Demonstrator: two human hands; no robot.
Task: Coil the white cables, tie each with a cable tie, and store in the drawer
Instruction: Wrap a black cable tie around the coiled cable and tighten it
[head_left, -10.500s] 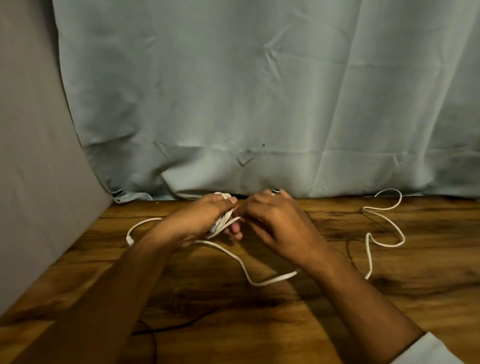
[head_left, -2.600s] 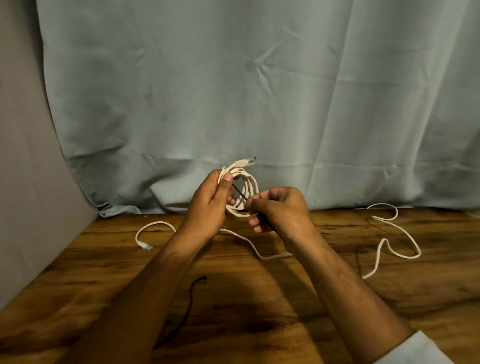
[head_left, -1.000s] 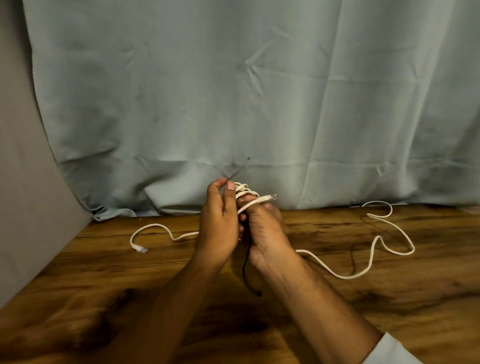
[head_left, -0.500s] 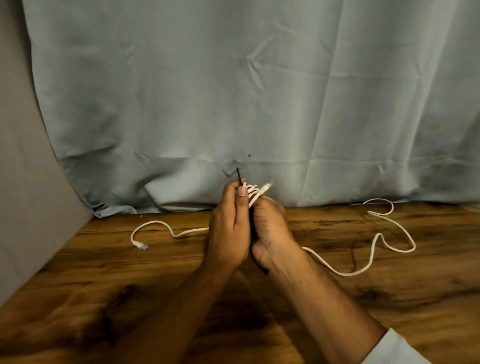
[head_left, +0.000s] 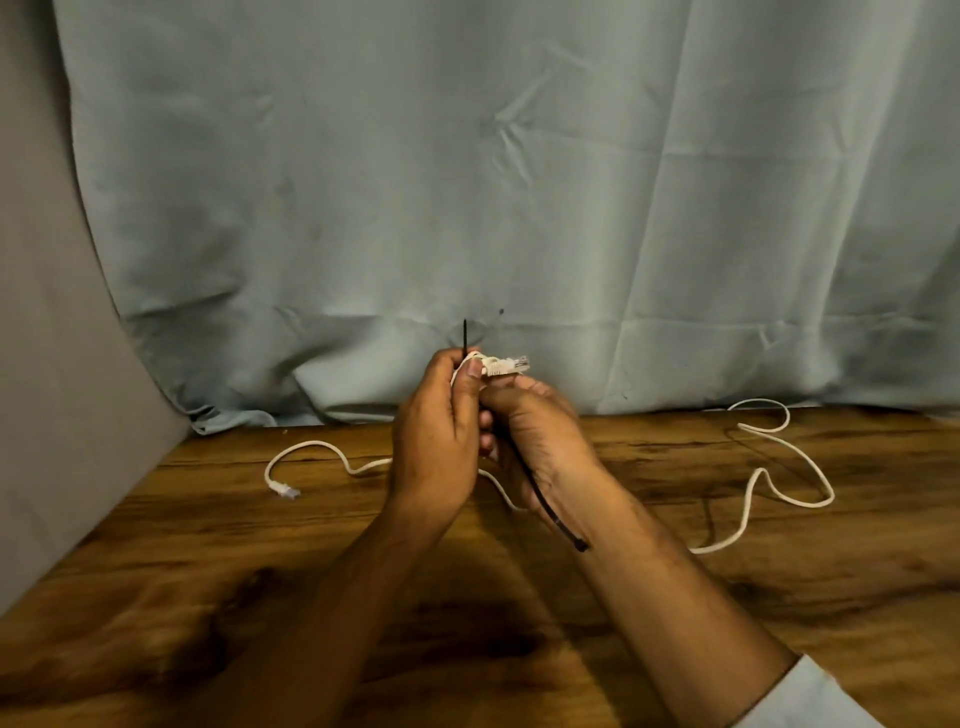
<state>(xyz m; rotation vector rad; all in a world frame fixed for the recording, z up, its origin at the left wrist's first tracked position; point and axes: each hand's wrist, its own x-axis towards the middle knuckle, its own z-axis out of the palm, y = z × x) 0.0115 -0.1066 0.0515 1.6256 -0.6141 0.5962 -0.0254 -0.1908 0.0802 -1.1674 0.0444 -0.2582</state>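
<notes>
Both hands are raised together above the wooden table (head_left: 208, 597). My left hand (head_left: 439, 431) grips a coiled white cable (head_left: 501, 365), most of the coil hidden behind the fingers; its clear plug sticks out to the right. A black cable tie (head_left: 545, 506) runs between the hands: its thin tip pokes up above my left thumb and its head end hangs down along my right wrist. My right hand (head_left: 540, 436) holds the coil and tie from the right. A second white cable (head_left: 769, 473) lies loose on the table, running from a plug at the left behind the hands to loops at the right.
A pale grey-blue cloth backdrop (head_left: 519, 182) hangs down to the table's far edge. A grey panel (head_left: 47, 364) rises on the left. No drawer is in view. A white sleeve cuff (head_left: 810, 696) shows at the lower right.
The tie's tip has slid further up above my left thumb and its lower end now hangs beside my right wrist. The hands stay pressed together round the coil.
</notes>
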